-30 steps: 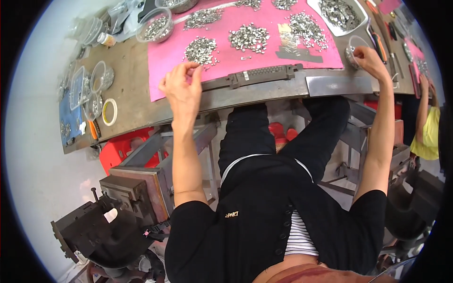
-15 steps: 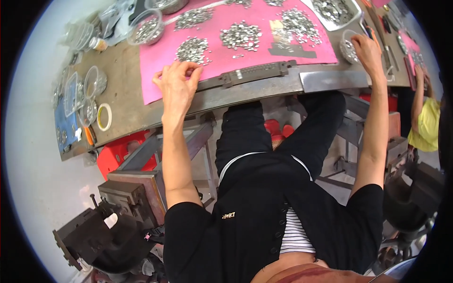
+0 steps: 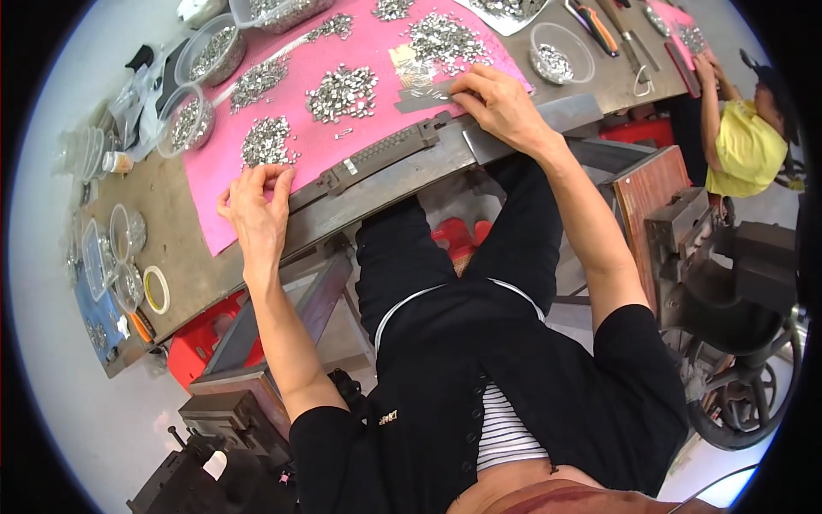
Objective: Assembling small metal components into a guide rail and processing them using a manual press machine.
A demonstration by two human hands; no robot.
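My left hand is over the near left edge of a pink mat, its thumb and bent fingers drawn together beside a pile of small silvery metal pieces. Whatever those fingertips hold is hidden. A long dark metal jig lies along the table's front edge between my hands, with a bright piece on it. My right hand is closed in a pinch by the jig's right end, above a flat grey strip. Anything in that pinch is too small to make out.
More metal-piece piles cover the mat. Clear tubs of pieces stand at both sides. Orange-handled pliers lie far right, a tape roll far left. A person in yellow works at the right.
My right hand has moved left from the clear tub on the right to the jig's right end. The left hand stays by its pile. The whole view has turned.
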